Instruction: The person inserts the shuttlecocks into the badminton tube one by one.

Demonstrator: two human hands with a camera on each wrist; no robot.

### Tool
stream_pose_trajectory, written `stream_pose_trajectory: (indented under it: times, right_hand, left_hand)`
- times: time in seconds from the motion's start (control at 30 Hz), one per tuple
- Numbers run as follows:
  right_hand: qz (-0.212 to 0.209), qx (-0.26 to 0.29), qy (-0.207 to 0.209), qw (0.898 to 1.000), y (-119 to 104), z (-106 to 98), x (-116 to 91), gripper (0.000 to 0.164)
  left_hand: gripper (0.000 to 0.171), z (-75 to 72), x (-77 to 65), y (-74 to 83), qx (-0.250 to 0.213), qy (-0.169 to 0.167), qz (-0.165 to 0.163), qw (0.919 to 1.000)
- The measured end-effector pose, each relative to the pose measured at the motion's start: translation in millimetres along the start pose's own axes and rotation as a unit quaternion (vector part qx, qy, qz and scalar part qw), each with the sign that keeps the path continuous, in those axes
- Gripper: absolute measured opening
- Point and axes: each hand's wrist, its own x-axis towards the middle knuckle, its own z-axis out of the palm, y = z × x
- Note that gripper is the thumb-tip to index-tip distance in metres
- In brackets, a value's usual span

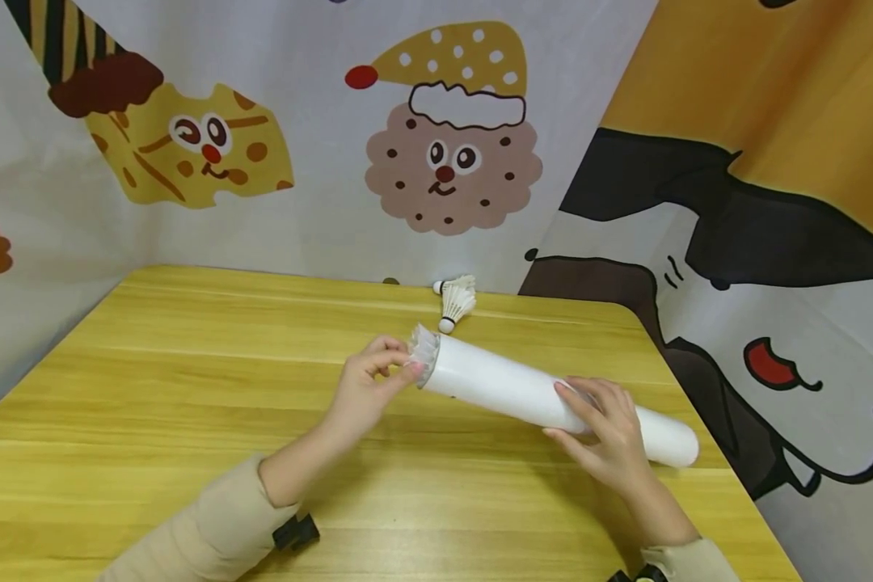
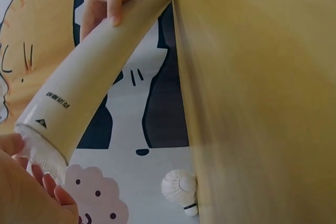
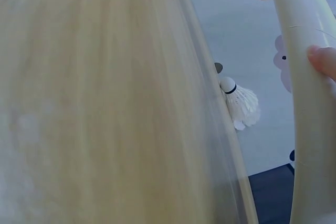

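The left hand (image 1: 369,380) pinches the feathery edge of a shuttlecock (image 1: 423,354) poking out of the tube's open end. The right hand (image 1: 605,428) wraps around the long white tube (image 1: 524,388), held just over the yellow wooden counter (image 1: 189,388). The feathers look thin, so a hard tug might bend them. Two more shuttlecocks (image 1: 457,301) lie at the back edge.

We see only the feather tips of the shuttlecock (image 1: 423,354) at the mouth of the white tube (image 1: 524,386); its cork sits hidden inside. In the right wrist view the table (image 3: 105,103) is a blur, and the right hand (image 3: 322,60) is cut to one fingertip.
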Motion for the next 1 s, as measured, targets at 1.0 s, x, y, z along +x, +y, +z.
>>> stream_pose_trajectory:
  times: [1.0]
  right_hand:
    - [-0.05,0.012,0.003,0.999,-7.3,3.4,6.9,0.047]
  left_hand:
    - [0.013,-6.5,3.4,-1.7,-0.025,-0.147,-0.064,0.9867]
